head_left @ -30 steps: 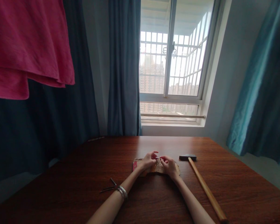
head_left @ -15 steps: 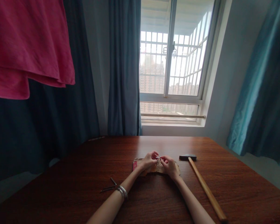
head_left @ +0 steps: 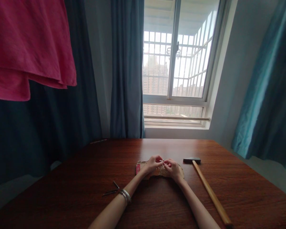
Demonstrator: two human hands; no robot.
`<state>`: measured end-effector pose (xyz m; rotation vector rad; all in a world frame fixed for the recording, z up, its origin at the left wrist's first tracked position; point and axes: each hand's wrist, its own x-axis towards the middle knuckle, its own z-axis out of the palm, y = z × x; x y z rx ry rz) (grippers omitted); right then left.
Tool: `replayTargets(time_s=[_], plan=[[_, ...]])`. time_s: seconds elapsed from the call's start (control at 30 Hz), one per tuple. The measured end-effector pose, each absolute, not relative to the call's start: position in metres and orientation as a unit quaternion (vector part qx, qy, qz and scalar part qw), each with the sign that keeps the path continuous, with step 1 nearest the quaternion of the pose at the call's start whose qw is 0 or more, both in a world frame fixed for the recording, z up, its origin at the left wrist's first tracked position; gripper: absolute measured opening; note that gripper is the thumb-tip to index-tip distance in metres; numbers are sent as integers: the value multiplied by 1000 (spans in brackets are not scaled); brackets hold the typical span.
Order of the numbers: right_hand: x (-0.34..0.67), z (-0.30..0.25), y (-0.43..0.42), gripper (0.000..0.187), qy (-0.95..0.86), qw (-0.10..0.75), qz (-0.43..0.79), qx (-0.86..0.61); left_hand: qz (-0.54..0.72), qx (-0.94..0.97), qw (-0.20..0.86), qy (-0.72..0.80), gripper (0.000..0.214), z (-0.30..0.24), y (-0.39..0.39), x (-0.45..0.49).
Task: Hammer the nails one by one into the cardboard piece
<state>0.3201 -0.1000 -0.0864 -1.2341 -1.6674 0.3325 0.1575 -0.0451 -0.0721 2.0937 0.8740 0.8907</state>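
Our left hand (head_left: 152,164) and right hand (head_left: 173,167) rest on a small perforated board (head_left: 158,171) at mid-desk (head_left: 73,194), fingers pinched together on a small pin-like piece (head_left: 162,161); what it is, we cannot tell. The hammer (head_left: 206,186) lies untouched just right; loose nails (head_left: 112,189) wait at left, apparently undriven.

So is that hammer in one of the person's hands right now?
No, the hammer lies on the table beside the right hand, untouched, while both hands meet over a small board.
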Motion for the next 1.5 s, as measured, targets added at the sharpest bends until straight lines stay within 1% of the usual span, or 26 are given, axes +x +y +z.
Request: replayTargets(time_s=[0.33,0.73,1.5], plan=[[321,-89,-99,18,-690,485,134,-520,341,809,319,356,31,-68,-49,160],[323,-87,-100,17,-706,457,140,-523,351,812,288,366,27,-72,-49,167],[321,-80,-107,19,-712,444,133,-527,366,804,296,363,29,-74,-50,167]])
